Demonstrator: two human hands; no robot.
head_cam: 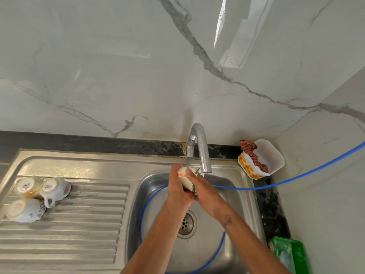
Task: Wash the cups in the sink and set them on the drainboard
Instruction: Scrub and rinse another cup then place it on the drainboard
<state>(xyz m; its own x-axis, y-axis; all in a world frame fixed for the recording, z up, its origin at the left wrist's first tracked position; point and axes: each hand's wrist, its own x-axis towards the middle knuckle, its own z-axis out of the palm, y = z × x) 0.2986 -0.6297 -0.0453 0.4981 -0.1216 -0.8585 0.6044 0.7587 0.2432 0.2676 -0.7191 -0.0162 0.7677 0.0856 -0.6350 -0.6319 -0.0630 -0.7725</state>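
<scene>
Overhead, the steel sink (pixel 240 196) holds a looping blue hose (pixel 256 187); its ribbed drainboard (pixel 79 224) lies to the left. Under the faucet (pixel 201 149), the left hand (pixel 178 189) and right hand (pixel 205 191) both clasp a patterned cup (pixel 189 176). Three upturned cups (pixel 37 196) sit far left on the drainboard.

Both hands joined under the tap (pixel 199 147)

Two bare forearms are extended up from the lower edge and are crossed at the wrists just below the tap's spout. The left hand (pixel 178 187) is curled round a cup (pixel 188 179), fingers wrapped over its top. The right hand (pixel 205 191) is laid against the cup's side, its fingers curved around it.
</scene>
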